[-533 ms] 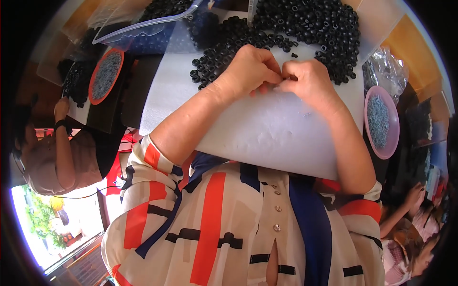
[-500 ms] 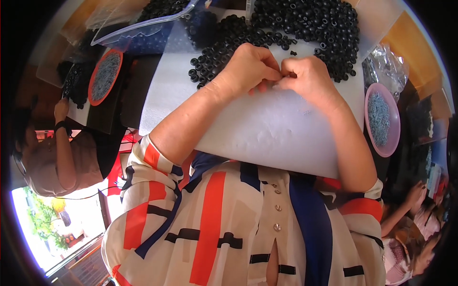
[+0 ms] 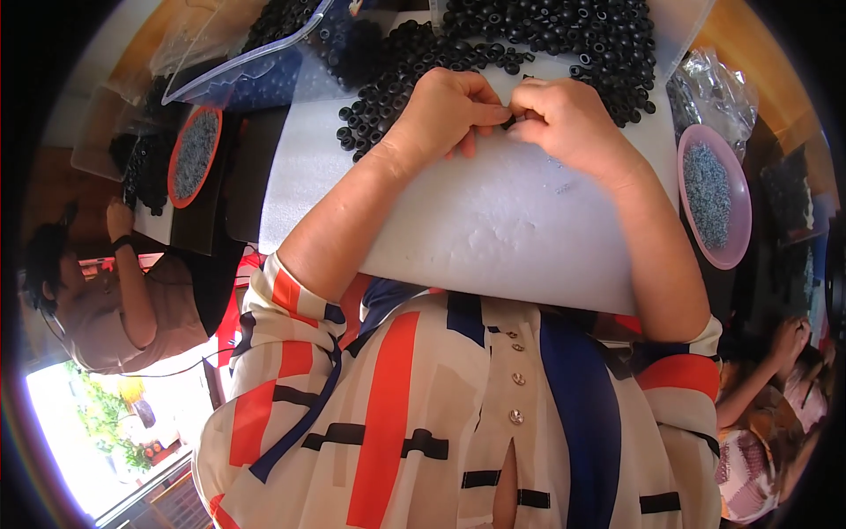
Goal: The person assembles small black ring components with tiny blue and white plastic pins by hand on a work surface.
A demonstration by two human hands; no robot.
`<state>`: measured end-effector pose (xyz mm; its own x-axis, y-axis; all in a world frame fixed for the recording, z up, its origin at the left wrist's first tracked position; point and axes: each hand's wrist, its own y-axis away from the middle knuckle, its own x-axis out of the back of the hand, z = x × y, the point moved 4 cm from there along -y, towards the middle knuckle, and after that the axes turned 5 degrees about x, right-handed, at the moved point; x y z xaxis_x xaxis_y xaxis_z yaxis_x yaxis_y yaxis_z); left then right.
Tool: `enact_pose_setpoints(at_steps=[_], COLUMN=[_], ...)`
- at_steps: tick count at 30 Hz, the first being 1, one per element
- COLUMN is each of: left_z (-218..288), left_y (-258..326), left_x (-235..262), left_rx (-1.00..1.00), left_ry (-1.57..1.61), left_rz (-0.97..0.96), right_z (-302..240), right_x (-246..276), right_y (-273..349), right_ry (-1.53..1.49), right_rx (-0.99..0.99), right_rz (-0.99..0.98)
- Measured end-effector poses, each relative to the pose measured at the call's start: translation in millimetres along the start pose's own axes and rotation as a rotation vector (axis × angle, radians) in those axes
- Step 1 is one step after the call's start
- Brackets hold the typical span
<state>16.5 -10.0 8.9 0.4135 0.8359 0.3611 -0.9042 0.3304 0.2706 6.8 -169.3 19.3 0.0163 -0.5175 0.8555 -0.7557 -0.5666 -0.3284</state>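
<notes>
Within the right hand (image 3: 568,119) seemingly sits something black (image 3: 508,123).

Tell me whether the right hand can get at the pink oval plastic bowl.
Likely yes: the right hand has no visible obstacle toward the open pink oval plastic bowl, though its fingertips seem occupied with a small black piece.

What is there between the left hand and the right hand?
In the head view, a small black piece, seemingly pinched by the right hand, lies close to the left hand's thumb.
</notes>
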Motion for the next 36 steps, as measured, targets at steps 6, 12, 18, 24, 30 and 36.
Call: enact_pose_setpoints(at_steps=[6,12,18,24,30,36], left_z=[-2,-2,-1,3,-2,3], left_y=[0,-1,0,-3,-8,-11], left_x=[-1,-2,-5,-4,-7,-2], left_rx=[0.04,-0.003,0.003,-0.057,-0.199,0.031], left_ry=[0.0,-0.012,-0.052,-0.154,-0.176,-0.076], left_rz=[0.041,0.045,0.044,0.046,0.119,-0.075], right_z=[5,7,10,4,11,26], right_x=[5,1,-3,-6,-13,2], right_y=[-3,-2,-4,-9,-14,-1], right_ry=[-0.202,-0.346,-0.376,-0.512,-0.35,-0.748], right_rx=[-0.222,-0.329,-0.442,-0.454,-0.408,-0.441], right_rz=[-0.059,-0.059,-0.099,-0.054,-0.027,0.054])
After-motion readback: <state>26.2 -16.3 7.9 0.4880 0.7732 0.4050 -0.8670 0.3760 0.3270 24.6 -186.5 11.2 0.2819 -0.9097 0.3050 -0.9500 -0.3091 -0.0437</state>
